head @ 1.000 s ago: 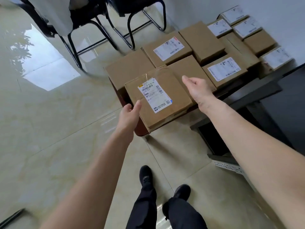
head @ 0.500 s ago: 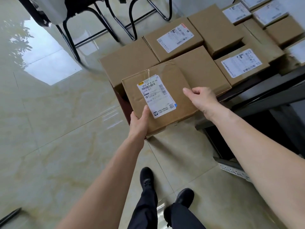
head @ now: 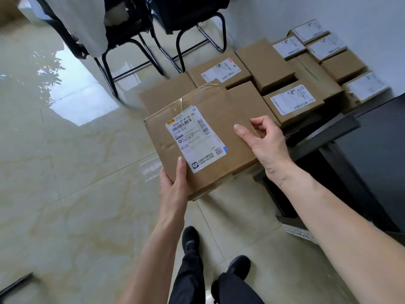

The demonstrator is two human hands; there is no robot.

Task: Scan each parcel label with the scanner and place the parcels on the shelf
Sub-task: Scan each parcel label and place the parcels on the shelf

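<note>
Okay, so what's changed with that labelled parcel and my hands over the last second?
The left hand went from just touching the labelled parcel at its near-left corner to gripping that corner, thumb on top. The right hand came onto the parcel's right side, its thumb now lying on top. The parcel has come off the stack, toward you. The other parcels on the bench stayed as they were.

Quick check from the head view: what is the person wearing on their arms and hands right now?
Nothing on either. The left hand and right hand are bare, with no gloves, rings or watch in view, and both forearms are uncovered with no sleeve showing. Lower down are dark trousers and black shoes.
</note>
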